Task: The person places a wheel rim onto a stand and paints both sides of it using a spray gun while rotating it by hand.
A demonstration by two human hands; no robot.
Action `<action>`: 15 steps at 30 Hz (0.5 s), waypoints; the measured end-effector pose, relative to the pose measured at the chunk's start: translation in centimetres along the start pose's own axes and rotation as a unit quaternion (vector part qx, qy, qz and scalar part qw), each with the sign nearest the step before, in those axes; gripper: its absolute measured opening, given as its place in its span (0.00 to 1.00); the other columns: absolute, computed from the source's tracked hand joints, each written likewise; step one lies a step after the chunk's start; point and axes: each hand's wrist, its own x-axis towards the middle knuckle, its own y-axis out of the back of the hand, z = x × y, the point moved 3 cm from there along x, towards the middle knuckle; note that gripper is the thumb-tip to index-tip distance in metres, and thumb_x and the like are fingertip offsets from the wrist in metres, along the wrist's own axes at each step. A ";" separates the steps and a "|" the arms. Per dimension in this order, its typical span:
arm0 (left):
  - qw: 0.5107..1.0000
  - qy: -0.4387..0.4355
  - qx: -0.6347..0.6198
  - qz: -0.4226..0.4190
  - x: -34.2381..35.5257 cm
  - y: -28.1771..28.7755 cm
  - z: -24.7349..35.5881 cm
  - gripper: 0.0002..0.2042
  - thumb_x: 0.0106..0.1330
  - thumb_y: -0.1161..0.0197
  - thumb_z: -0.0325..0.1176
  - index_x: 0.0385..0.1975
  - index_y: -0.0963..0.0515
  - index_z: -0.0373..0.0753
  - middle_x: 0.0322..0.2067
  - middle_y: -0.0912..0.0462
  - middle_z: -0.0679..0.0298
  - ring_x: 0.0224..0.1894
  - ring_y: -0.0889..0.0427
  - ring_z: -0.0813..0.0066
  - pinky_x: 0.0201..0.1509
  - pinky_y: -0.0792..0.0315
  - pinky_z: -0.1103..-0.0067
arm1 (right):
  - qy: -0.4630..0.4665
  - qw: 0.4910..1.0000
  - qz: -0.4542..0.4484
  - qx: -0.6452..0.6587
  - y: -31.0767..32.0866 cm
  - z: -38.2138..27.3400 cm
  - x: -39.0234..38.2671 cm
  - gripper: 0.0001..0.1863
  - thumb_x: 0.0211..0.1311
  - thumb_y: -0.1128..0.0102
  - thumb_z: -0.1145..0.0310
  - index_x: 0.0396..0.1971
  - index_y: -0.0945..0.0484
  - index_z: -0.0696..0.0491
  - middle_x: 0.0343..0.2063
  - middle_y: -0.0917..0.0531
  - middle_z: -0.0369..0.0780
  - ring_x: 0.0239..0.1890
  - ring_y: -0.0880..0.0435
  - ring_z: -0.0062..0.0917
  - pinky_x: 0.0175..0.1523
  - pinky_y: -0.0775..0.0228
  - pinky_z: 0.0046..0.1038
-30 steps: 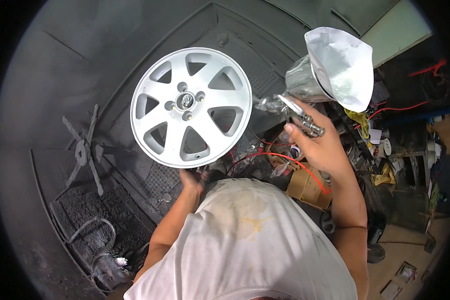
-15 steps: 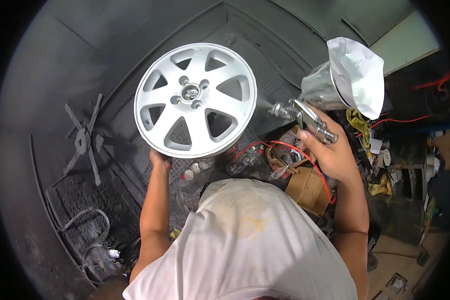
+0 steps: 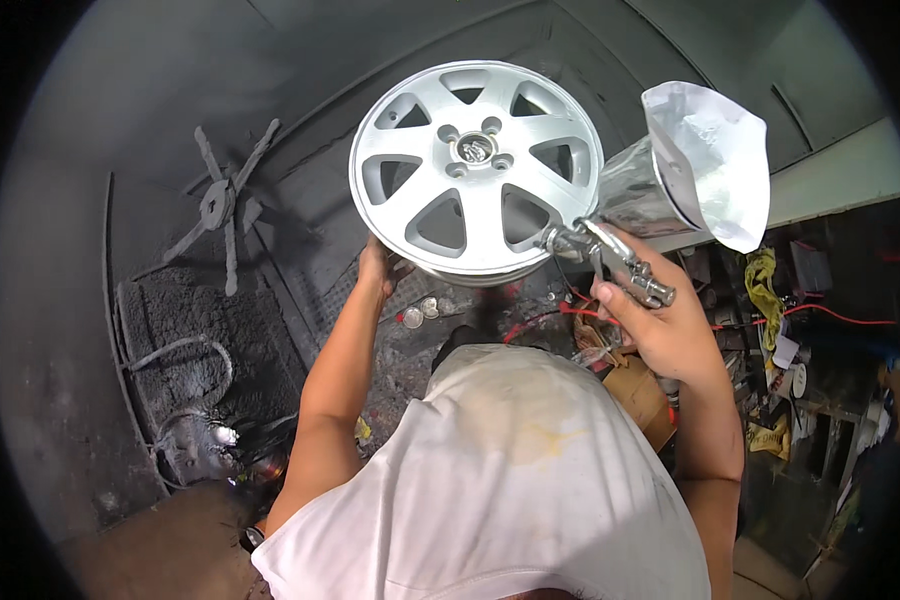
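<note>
My left hand (image 3: 374,268) supports a silver-white alloy wheel (image 3: 482,210) from beneath its lower left edge; its fingers are partly hidden behind the rim. The spoked face, with lug holes round a centre cap, is turned up toward me. In my right hand (image 3: 660,315) is a metal spray gun (image 3: 615,255), its nozzle overlapping the wheel's lower right rim in the view. Whether they touch, I cannot tell. Above the gun sits a clear, paint-smeared cup (image 3: 630,195), with a white paper sheet (image 3: 725,160) flared around its mouth.
A paint-coated cross-shaped stand (image 3: 215,205) leans at the left by a dark, rough-coated block (image 3: 205,320). Small round tins (image 3: 420,312) lie on the floor below the wheel. A red hose (image 3: 540,322), a cardboard box (image 3: 642,402) and cluttered shelves (image 3: 820,400) are to the right.
The wheel has shifted right and slightly up in view, and has turned. The gun's nozzle, earlier apart from the wheel with faint mist before it, now overlaps the rim. The background has swung too.
</note>
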 end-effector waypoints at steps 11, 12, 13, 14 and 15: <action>0.990 -0.048 -0.128 0.016 -5.0 -3.8 -8.0 0.32 0.80 0.58 0.59 0.69 0.34 0.36 0.65 0.28 0.56 0.63 0.27 0.60 0.60 0.27 0.59 | 0.040 0.985 -0.166 0.018 -3.1 0.3 -2.1 0.29 0.69 0.36 0.74 0.69 0.30 0.59 0.45 0.17 0.39 0.48 0.20 0.19 0.57 0.28 0.24; 0.991 -0.028 -0.128 0.027 -5.3 -4.3 -9.6 0.31 0.80 0.58 0.58 0.68 0.33 0.36 0.63 0.26 0.56 0.61 0.25 0.61 0.58 0.25 0.62 | 0.061 0.985 -0.164 -0.006 -3.3 0.5 -2.1 0.29 0.69 0.36 0.75 0.69 0.30 0.58 0.47 0.17 0.39 0.49 0.20 0.19 0.59 0.29 0.24; 0.988 -0.005 -0.155 -0.003 -5.4 -4.6 -11.6 0.27 0.80 0.55 0.53 0.66 0.33 0.36 0.61 0.26 0.56 0.59 0.24 0.61 0.56 0.23 0.64 | 0.082 0.983 -0.163 -0.030 -3.5 0.6 -2.1 0.28 0.69 0.36 0.75 0.68 0.29 0.58 0.48 0.17 0.39 0.50 0.20 0.18 0.60 0.30 0.24; 0.983 0.017 -0.182 -0.033 -5.3 -4.6 -13.8 0.24 0.80 0.52 0.48 0.65 0.32 0.36 0.59 0.25 0.56 0.56 0.22 0.62 0.54 0.21 0.66 | 0.081 0.983 -0.163 -0.031 -3.8 0.9 -2.0 0.28 0.69 0.36 0.75 0.68 0.29 0.58 0.48 0.17 0.39 0.50 0.20 0.18 0.60 0.30 0.24; 0.983 0.018 -0.182 -0.034 -5.0 -4.1 -15.7 0.24 0.80 0.52 0.48 0.65 0.32 0.36 0.59 0.25 0.56 0.56 0.22 0.62 0.54 0.21 0.66 | 0.136 0.980 -0.124 -0.071 -3.9 1.1 -1.9 0.28 0.69 0.37 0.75 0.68 0.28 0.58 0.48 0.16 0.39 0.50 0.20 0.17 0.61 0.31 0.24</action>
